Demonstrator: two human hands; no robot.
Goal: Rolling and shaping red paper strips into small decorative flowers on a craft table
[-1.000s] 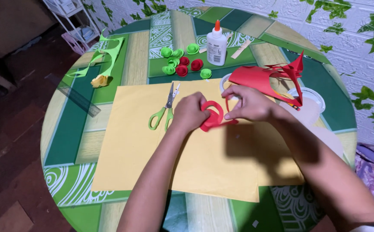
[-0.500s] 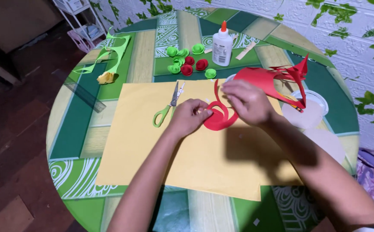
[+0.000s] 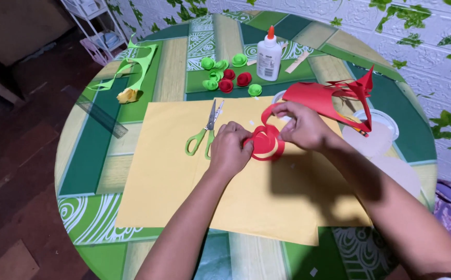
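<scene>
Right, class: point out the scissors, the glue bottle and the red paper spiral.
scissors (image 3: 204, 132), head view, on the pivot between blades and green handles.
glue bottle (image 3: 269, 58), head view, on its white body.
red paper spiral (image 3: 267, 148), head view, on the coiled strip between the hands.

The red paper strip cut as a spiral (image 3: 265, 142) is partly curled into loose rings. It sits just above the large yellow paper sheet (image 3: 184, 176) that lies flat on the round bench. The coiled part is at the fingertips of the left hand (image 3: 229, 150), and its free end rises in a curve to the right hand (image 3: 300, 124), which pinches it higher up. The strip is thin, flat and bright red, with smooth edges.
</scene>
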